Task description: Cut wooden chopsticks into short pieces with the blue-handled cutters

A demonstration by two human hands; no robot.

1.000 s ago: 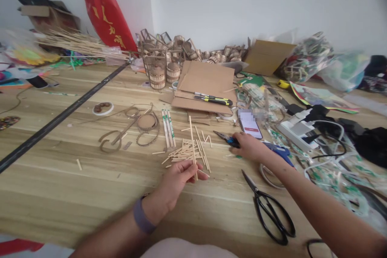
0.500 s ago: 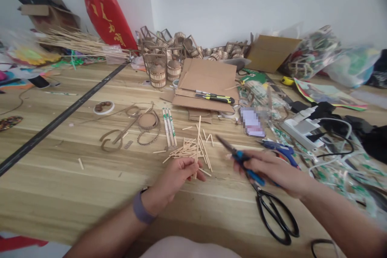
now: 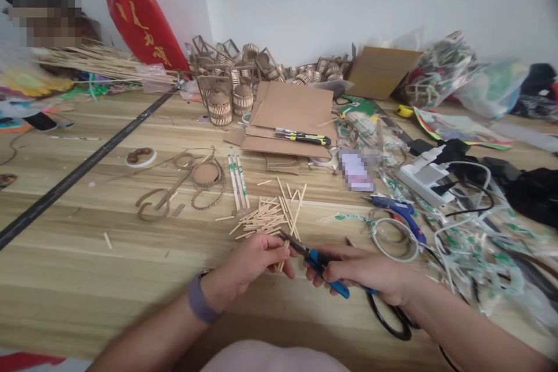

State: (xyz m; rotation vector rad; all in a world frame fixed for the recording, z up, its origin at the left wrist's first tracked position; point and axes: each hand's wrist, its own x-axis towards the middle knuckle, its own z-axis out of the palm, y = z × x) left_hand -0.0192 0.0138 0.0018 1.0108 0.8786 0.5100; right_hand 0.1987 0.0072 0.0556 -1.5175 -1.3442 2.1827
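Note:
My left hand [image 3: 264, 257] pinches short, thin wooden sticks [image 3: 281, 263] between thumb and fingers, just in front of a pile of cut wooden sticks [image 3: 264, 218]. Closed round the handles of blue-handled shears [image 3: 317, 261], my right hand [image 3: 360, 270] holds their dark blades right at the left fingertips, across the sticks. Whether the blades are fully closed is hard to make out. Under my right hand and wrist lies a pair of black-handled scissors [image 3: 387, 319], partly hidden. One longer stick [image 3: 299, 209] slants across the right side of the pile.
Behind the pile are paper-wrapped sticks [image 3: 239, 183], cardboard [image 3: 292, 107] with utility knives [image 3: 303, 138], and small woven baskets [image 3: 219, 107]. To the right are a phone [image 3: 356, 170], a blue glue gun [image 3: 399, 212], a tape ring [image 3: 394, 257] and a power strip [image 3: 425, 181] with cables.
My right hand has brought the shears left and down to my left fingertips. The long stick that stood up from my left hand no longer does; a stick now slants over the pile.

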